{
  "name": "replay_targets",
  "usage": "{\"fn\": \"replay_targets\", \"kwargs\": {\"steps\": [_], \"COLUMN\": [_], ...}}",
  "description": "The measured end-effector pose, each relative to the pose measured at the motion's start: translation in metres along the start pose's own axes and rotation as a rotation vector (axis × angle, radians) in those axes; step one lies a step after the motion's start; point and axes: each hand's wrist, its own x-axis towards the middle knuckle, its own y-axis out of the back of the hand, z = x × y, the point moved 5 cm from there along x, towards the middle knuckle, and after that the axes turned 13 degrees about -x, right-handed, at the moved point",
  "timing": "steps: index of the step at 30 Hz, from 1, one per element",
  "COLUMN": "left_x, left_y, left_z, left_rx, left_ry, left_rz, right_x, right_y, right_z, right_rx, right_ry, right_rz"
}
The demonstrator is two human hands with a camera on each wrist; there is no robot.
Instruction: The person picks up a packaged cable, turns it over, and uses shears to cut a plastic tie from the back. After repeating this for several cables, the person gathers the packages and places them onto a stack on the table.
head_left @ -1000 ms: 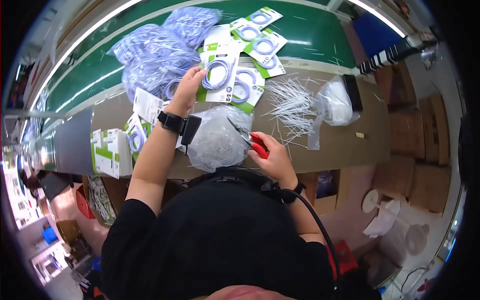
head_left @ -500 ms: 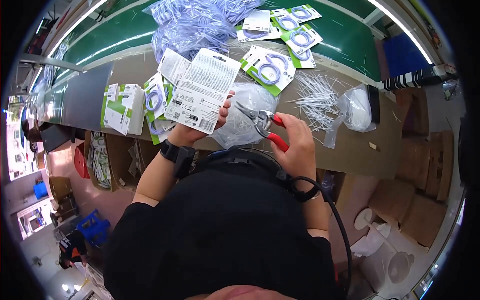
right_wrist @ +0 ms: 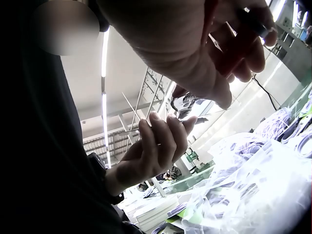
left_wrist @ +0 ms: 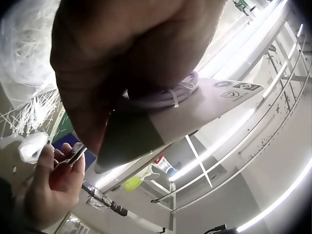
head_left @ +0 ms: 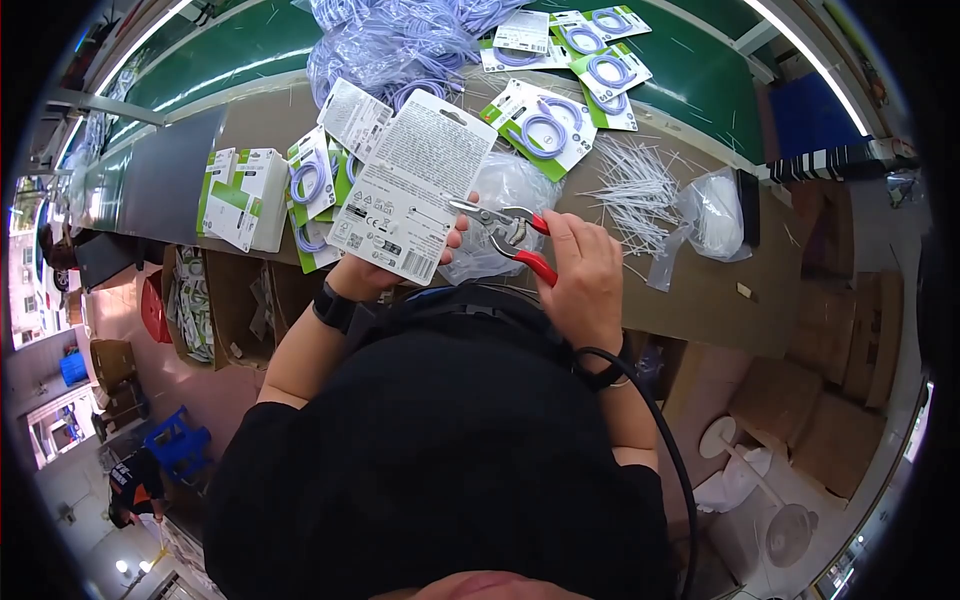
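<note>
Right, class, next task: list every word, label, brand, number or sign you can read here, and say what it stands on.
"CE": on the back of the packaging card in the left hand.
Too small to read: that card's other print and its barcode digits.
Too small or blurred: print on the stacked cards and purple-cable cards; lettering on the background person's shirt.
</note>
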Motion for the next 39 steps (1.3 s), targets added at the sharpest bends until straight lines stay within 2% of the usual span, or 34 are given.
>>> {"fn": "replay_targets", "kwargs": {"steps": [5,8,11,16,19,32,39], "left_x": [0.001,0.001,0.003,0.002,-0.003,-0.007,-0.004], "left_y": [-0.005,-0.001,0.002,0.007,0.011,0.001,-0.004], "left_z": [-0.004,-0.004,-0.004,-0.006,-0.011,-0.017,-0.020], "left_rx": [-0.003,-0.009,0.004,-0.012,0.023,0.202,0.071], "left_ry": [0.019,0.019,0.016,0.054,0.044,0.039,0.067], "left_rz": [-0.010,0.056,0.039,0.047,0.095,0.151,0.117], "right_x": [0.001,-0.001,-0.008,0.003,0.018,0.026,0.025], "right_y": [0.000,0.000,-0.021,-0.014,0.006,0.001,0.003], "right_z": [-0.002,-0.001,0.009,0.015,0.003,-0.009,-0.010], "right_rx": [-0.020,-0.037,0.139,0.375,0.152,0.120,0.146], "right_ry": [0.020,0.020,-0.070,-0.141,-0.010,0.055,0.034], "right_rz": [0.007,0.020,-0.248,-0.099,0.003,0.003,0.011]}}
